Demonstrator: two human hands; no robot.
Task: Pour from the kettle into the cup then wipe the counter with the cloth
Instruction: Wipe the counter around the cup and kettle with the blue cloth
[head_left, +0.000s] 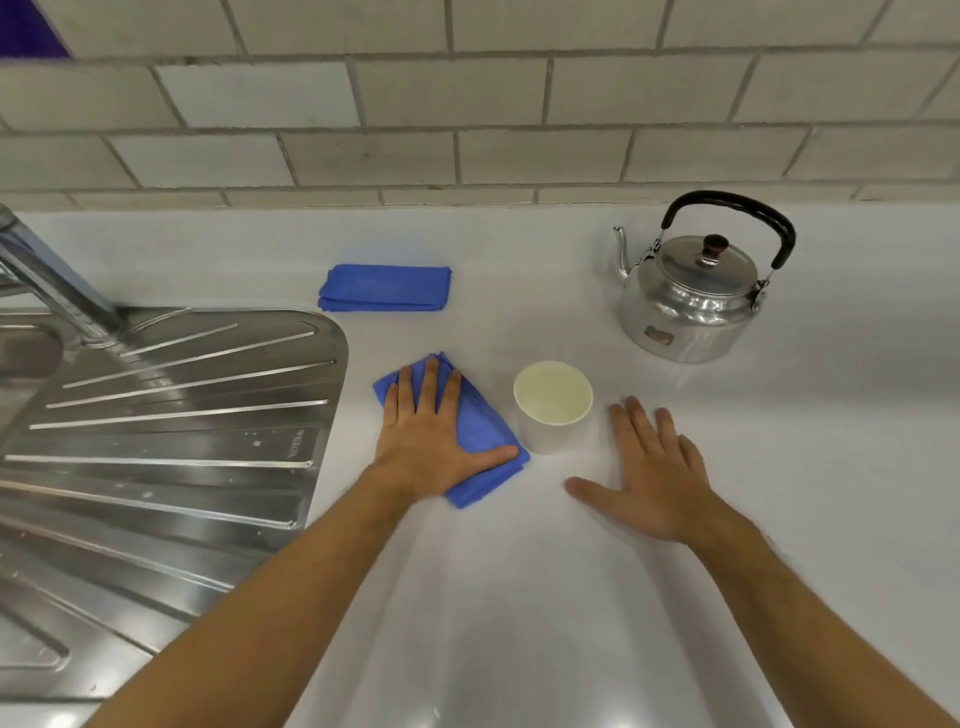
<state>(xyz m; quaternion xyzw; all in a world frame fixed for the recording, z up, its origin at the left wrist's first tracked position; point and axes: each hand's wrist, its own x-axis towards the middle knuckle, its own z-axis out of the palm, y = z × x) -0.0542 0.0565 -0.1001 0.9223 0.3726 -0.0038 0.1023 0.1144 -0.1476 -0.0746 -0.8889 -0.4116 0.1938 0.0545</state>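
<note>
A silver metal kettle (691, 301) with a black handle stands upright at the back right of the white counter (519, 597). A white cup (553, 408) holding pale liquid stands in the middle. Just left of the cup lies a folded blue cloth (480, 423), and my left hand (428, 439) presses flat on it, fingers spread. My right hand (649, 478) rests flat on the bare counter to the right of the cup, fingers apart, holding nothing.
A second folded blue cloth (385, 288) lies farther back near the wall. A steel sink drainboard (171, 415) with ridges fills the left side, with a tap (57, 280) above it. A white tiled wall (467, 104) bounds the counter's back edge.
</note>
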